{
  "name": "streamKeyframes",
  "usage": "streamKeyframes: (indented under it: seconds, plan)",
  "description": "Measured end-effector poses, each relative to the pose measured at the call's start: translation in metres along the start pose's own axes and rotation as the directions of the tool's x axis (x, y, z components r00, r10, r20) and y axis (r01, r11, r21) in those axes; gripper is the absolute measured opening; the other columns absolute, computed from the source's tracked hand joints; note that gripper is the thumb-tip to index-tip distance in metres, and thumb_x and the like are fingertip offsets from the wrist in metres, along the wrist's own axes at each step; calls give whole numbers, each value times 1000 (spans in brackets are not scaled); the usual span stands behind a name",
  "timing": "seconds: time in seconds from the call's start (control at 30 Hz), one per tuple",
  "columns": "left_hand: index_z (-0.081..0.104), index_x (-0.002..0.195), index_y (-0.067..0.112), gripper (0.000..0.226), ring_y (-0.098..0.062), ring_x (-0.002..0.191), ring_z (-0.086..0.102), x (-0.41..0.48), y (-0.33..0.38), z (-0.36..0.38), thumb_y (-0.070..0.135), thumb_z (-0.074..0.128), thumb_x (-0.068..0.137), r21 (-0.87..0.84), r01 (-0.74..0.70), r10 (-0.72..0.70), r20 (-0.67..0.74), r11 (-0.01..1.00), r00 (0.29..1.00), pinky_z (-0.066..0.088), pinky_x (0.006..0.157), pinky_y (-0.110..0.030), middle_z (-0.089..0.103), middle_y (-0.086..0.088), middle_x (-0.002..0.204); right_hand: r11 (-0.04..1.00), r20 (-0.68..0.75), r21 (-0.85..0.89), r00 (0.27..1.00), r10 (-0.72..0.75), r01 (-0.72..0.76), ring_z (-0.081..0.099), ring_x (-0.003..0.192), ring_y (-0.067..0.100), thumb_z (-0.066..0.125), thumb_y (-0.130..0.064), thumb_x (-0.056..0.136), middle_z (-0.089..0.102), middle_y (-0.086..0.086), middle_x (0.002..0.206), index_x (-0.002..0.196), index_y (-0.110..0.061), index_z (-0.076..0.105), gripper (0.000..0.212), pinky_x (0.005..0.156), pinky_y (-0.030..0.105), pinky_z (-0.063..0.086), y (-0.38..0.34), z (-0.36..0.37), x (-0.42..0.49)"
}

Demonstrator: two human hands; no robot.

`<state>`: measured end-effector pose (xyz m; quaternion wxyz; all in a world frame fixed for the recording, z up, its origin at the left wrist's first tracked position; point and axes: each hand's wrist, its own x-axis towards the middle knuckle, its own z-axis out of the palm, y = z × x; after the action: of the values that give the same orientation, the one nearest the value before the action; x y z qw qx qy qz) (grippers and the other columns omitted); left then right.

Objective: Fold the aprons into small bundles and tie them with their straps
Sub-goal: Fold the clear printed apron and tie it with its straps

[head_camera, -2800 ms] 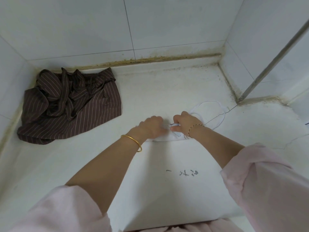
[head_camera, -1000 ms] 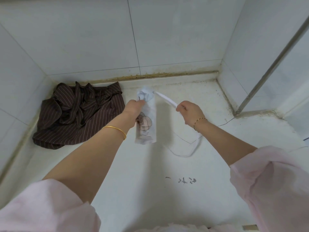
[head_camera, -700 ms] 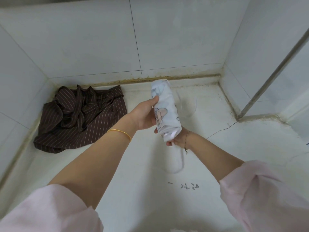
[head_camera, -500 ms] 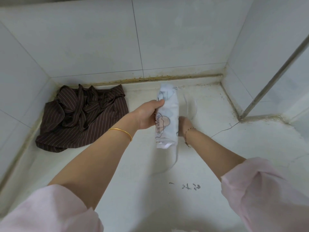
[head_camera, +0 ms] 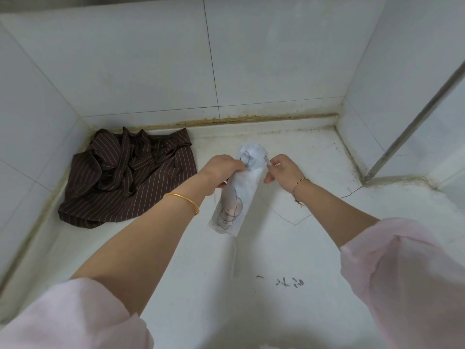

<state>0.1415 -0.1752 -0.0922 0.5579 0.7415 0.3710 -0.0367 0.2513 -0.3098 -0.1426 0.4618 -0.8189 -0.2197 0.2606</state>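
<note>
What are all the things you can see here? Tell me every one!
white apron bundle: one, white with a cartoon print, rolled up, held above the counter between both hands
strap: one end shows, white, pinched by the right hand at the bundle's top
striped apron: one, dark brown with thin pale stripes, crumpled in the back left corner
counter: one, white, with dark scribbles near the front
tiled walls: white, behind and at both sides
bangle: one, gold, left wrist
bracelet: one, thin, right wrist
sleeves: two, pale pink
left hand: grips the bundle
right hand: pinches the strap
</note>
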Motion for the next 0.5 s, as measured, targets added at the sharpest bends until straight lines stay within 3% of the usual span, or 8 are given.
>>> streamKeyframes:
  seconds: [0.1, 0.27, 0.4, 0.5]
  plan:
    - [51, 76, 10, 15, -27, 81, 59, 4, -8, -2, 17, 59, 87, -103, 27, -43, -151, 994, 988, 54, 80, -37, 57, -12, 86, 993, 63, 98, 996, 59, -65, 44, 50, 14, 42, -12, 98, 47, 3, 61, 92, -7, 50, 11, 54, 25, 45, -6, 7, -14]
    - [52, 73, 5, 18, -30, 77, 63, 10, -13, 3, 8, 61, 89, -335, 13, -111, -277, 942, 955, 58, 75, -42, 61, -20, 90, 982, 191, 174, 981, 40, -74, 34, 50, 12, 39, -14, 97, 41, 1, 59, 76, -16, 57, 28, 42, 20, 32, -33, 28, -49]
    - [54, 69, 5, 21, -20, 58, 55, 10, -4, 6, 7, 61, 90, -577, -3, -157, -226, 817, 962, 57, 71, -34, 52, -9, 63, 928, 350, 332, 936, 47, -171, 23, 41, 8, 36, -21, 101, 38, -1, 56, 80, -16, 56, 29, 37, 16, 21, -34, 48, -68]
    - [57, 79, 9, 15, -14, 58, 49, 7, 0, 7, 15, 59, 92, -662, 31, -132, -102, 749, 986, 50, 60, -24, 50, -2, 65, 886, 392, 392, 916, 83, -249, 22, 40, 6, 37, -24, 101, 38, -1, 59, 80, -15, 53, 28, 37, 16, 20, -14, 51, -69]
